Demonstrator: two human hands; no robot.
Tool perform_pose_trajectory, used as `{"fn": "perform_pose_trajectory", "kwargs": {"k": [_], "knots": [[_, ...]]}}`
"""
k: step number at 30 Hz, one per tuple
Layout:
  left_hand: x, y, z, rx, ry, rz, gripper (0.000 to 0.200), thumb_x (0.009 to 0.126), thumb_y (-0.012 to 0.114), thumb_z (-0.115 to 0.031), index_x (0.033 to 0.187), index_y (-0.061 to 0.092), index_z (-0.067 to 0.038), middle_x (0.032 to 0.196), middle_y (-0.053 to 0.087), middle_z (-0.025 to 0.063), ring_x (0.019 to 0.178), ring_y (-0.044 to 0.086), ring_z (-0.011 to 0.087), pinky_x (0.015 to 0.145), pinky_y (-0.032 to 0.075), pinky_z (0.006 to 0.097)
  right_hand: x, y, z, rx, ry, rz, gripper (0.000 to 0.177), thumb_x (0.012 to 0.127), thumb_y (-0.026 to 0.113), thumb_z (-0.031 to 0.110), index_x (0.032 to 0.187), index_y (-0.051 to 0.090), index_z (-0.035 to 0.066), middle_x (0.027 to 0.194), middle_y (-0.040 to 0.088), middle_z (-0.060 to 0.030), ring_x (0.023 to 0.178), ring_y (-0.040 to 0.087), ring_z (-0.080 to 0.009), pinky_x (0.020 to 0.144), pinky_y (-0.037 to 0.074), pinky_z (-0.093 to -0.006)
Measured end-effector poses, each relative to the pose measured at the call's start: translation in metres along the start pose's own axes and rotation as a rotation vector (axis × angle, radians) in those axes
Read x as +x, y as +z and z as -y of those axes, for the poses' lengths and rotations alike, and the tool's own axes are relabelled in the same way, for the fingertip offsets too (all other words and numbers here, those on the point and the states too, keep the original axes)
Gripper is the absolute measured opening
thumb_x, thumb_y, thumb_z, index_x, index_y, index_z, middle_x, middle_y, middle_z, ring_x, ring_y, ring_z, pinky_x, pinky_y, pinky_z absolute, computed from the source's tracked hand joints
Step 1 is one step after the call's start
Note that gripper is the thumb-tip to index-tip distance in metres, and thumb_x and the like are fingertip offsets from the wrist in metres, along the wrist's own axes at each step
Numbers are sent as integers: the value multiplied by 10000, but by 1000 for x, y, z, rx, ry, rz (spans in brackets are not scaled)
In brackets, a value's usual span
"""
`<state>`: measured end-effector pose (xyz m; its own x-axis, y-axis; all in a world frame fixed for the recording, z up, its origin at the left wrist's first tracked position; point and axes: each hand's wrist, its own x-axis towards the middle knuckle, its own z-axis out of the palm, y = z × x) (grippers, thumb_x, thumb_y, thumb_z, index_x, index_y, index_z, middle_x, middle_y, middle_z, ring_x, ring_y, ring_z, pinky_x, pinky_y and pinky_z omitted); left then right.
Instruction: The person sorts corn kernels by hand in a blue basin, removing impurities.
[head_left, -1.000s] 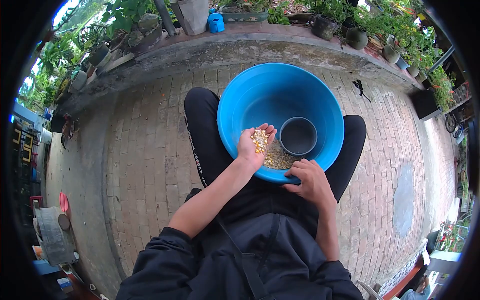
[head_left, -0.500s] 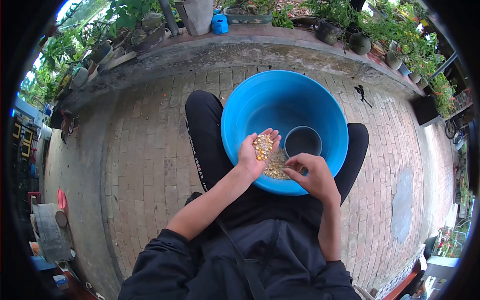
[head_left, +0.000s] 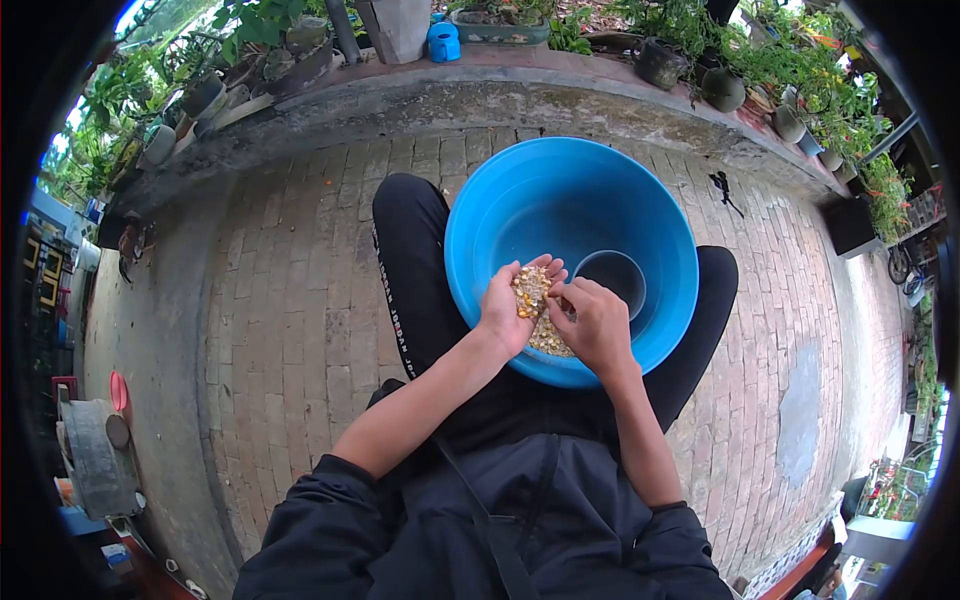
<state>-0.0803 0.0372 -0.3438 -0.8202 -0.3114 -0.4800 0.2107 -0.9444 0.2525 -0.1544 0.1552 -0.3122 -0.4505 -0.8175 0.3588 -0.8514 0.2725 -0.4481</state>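
Note:
Cupped palm up, my left hand (head_left: 508,312) holds a small heap of cracked corn kernels (head_left: 530,288), yellow and pale, above the near side of a big blue tub (head_left: 570,185). My right hand (head_left: 595,322) is beside it, thumb and forefinger pinched together at the edge of that heap. Whatever lies between those fingertips is too small to make out. Beneath both hands, a pile of loose cracked corn (head_left: 549,340) lies on the tub's bottom, partly hidden by them. A round grey-blue bowl (head_left: 622,275) rests inside the tub, partly behind my right hand.
The tub sits between my legs in dark trousers (head_left: 410,240) on a brick-paved floor (head_left: 275,330). Beyond it runs a low concrete ledge (head_left: 480,105) with potted plants (head_left: 660,62) and a small blue watering can (head_left: 443,42). A grey container (head_left: 100,455) stands far left.
My right hand has moved up and left, from over the loose corn to the heap in my left palm. My left hand has stayed nearly in place.

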Motion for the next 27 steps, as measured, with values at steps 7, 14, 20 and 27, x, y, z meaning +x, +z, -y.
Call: {"fn": "perform_pose_trajectory", "kwargs": {"k": [7, 14, 20, 27], "knots": [[4, -4, 1, -10, 31, 7, 432, 1000, 272, -257, 1183, 531, 36, 1169, 609, 187, 1106, 585, 302, 963, 483, 411, -6, -9, -2, 303, 125, -86, 100, 775, 694, 87, 849, 692, 20, 694, 608, -77, 617, 617, -204, 588, 493, -310], [5, -4, 1, 1, 35, 7, 411, 1006, 284, -235, 1172, 529, 49, 1146, 612, 196, 1069, 605, 299, 909, 526, 367, -17, -31, -23, 395, 334, -215, 91, 816, 701, 52, 876, 706, -16, 708, 640, -73, 604, 600, -116, 580, 474, -241], [5, -4, 1, -3, 30, 0, 412, 1008, 286, -237, 1174, 525, 54, 1143, 609, 195, 1065, 604, 298, 915, 526, 369, -20, -26, -41, 391, 549, -328, 121, 857, 687, 88, 906, 711, -19, 728, 677, -49, 629, 606, -77, 598, 476, -222], [6, -6, 2, 2, 34, 3, 410, 1007, 291, -234, 1175, 524, 58, 1143, 607, 194, 1060, 603, 296, 905, 533, 366, -23, -23, -48, 424, 589, -346, 141, 866, 684, 101, 915, 710, -29, 719, 674, -40, 626, 586, -62, 589, 465, -220]]}}
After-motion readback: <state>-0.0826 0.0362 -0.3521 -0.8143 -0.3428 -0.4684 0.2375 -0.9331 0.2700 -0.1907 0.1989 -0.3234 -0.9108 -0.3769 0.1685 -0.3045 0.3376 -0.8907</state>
